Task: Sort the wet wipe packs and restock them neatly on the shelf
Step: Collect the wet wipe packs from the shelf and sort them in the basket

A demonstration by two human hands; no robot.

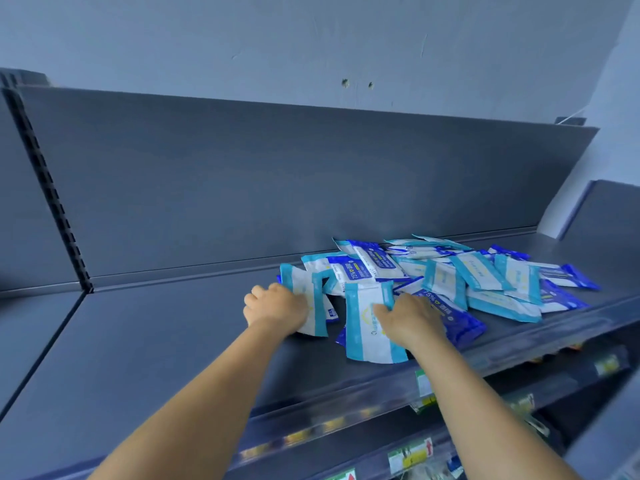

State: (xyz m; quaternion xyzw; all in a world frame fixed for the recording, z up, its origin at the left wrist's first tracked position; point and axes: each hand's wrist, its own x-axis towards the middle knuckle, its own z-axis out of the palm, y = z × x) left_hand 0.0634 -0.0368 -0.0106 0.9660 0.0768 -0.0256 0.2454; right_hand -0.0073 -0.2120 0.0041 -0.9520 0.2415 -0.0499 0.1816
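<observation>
1. The wet wipe packs [460, 282] lie in a loose, overlapping pile on the right part of the dark grey shelf [173, 341], near its back panel.
2. Some packs are white with light blue edges, others dark blue (the print is too small to read).
3. One light blue pack [367, 323] lies nearest the front edge.
4. Another light blue pack [308, 292] stands tilted at the left end of the pile.

Two bare forearms come in from the bottom of the frame, the left one from the lower left and the right one from the lower right. No sleeves cover them up to the frame edge. The left hand [277, 308] and right hand [410, 318] wear no gloves, rings or watch.
</observation>
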